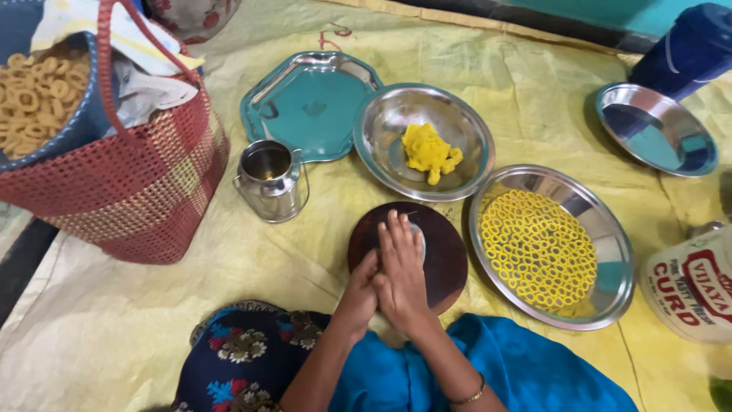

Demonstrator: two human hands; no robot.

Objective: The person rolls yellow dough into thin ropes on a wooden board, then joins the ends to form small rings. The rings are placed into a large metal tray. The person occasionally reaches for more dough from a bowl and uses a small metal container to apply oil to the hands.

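Here, seated on a yellow floor mat, a person presses both hands flat on a dark round board. Far left stands a red woven basket, beside a blue tub of browned rings. Right of it sit a small steel pot and, farther off, a teal-reflecting tray. On the board, the left hand lies tucked against the right hand, whose fingers stretch flat and close together toward the far edge, holding nothing but covering whatever lies beneath; no dough shows under them. The dough lump rests in a steel bowl just beyond the fingertips. To the right, a steel plate carries yellow rings laid in tight rows, nearer the right hand. Farther right are another plate and a white tub.
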